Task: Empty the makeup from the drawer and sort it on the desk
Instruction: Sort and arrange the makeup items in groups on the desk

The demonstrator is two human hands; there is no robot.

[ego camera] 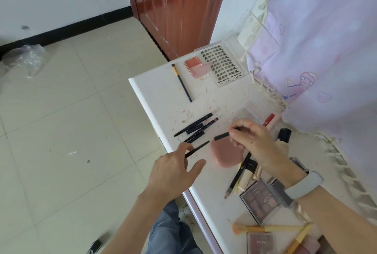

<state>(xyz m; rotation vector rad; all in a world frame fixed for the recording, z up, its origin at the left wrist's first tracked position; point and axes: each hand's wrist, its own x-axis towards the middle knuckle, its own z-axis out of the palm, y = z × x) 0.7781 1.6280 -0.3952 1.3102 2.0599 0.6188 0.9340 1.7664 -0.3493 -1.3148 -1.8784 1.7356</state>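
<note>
Right now your left hand (173,164) pinches a thin black pencil (197,149) at the bench (155,94) edge, just left of the pink heart-shaped puff case (224,155). Your right hand (253,141), above that case, grips a short dark liner stick (222,136) between its fingertips. A cluster of black liner pens (195,128) lies just up and left of the case. Farther beyond it sit a yellow-handled brush (182,83), a pink blush compact (195,66) and a false-lash tray (221,64). Nearer you than the case lie an eyeshadow palette (262,200) and orange-tipped brushes (265,229). A red lip pencil (268,119) lies right of the case.
</note>
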